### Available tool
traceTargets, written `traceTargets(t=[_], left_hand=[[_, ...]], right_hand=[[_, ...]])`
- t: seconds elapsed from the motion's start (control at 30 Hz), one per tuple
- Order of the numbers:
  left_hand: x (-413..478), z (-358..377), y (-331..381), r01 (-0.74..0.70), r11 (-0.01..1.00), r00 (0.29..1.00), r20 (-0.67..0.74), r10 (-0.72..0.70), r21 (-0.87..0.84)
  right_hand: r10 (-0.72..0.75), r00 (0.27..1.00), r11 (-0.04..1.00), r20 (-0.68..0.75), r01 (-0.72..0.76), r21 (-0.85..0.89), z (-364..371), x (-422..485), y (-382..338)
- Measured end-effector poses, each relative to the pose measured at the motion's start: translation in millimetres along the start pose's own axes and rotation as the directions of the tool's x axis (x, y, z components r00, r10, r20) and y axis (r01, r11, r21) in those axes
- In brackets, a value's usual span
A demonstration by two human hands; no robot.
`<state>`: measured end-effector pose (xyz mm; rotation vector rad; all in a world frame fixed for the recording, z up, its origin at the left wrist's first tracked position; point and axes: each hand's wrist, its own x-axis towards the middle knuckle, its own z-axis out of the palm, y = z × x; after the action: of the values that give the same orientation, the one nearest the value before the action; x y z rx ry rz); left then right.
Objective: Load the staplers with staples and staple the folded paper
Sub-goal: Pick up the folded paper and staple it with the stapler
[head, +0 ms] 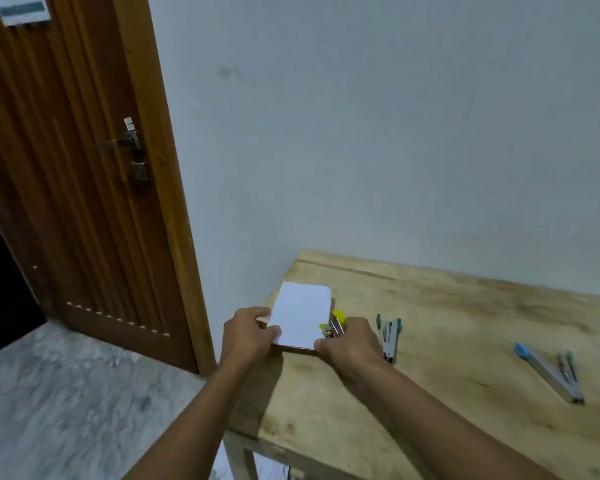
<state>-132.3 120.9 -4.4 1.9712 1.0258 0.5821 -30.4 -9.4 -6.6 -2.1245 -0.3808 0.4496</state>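
**A:** ok so what are we actually gripping here?

**B:** Our right hand [352, 344] is curled tight round the yellow stapler [335, 325]. Its nose sits at the right edge of the folded paper [302, 313], by the near corner. We can't tell if the sheet is really in the stapler's mouth, the fingers hide it.

**A:** and the left hand?

**B:** Our left hand [248, 336] pinches the paper's near-left corner, thumb on top.

**A:** where's the paper sitting?

**B:** Right at the left edge of the wooden table [447, 341], up toward the far-left corner.

**A:** other staplers?

**B:** The green stapler [388, 336] lies just beside our right hand. The blue stapler [548, 372] is well apart, near the right edge, hinged open in a V. Past the table's left edge there's a brown door [84, 168] and grey wall [361, 133].
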Motion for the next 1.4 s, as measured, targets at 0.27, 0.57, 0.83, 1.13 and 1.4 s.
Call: traceTargets(t=[0.27, 0.57, 0.83, 1.13, 1.4], left_hand=[[19, 14, -4, -0.087, 0.970, 0.994, -0.045, 0.099, 0.226], [26, 13, -6, -0.115, 0.945, 0.992, -0.019, 0.127, 0.307], [24, 10, -3, -0.166, 0.957, 0.973, -0.116, 0.198, 0.237], [-46, 59, 71, -0.306, 0.946, 0.952, -0.064, 0.301, -0.104], [-104, 141, 105, -0.322, 0.938, 0.899, 0.271, 0.345, -0.127]], right_hand=[[-0.005, 1.000, 0.963, -0.008, 0.003, -0.270, 9, 16, -2], [-0.029, 1.000, 0.941, 0.009, 0.031, -0.337, 16, 24, 1], [0.022, 0.961, 0.982, 0.276, -0.073, 0.175, 0, 16, 2], [-0.056, 0.998, 0.967, -0.009, 0.056, 0.248, -88, 13, -4], [0.118, 0.988, 0.955, -0.103, -0.084, 0.283, -153, 21, 50]])
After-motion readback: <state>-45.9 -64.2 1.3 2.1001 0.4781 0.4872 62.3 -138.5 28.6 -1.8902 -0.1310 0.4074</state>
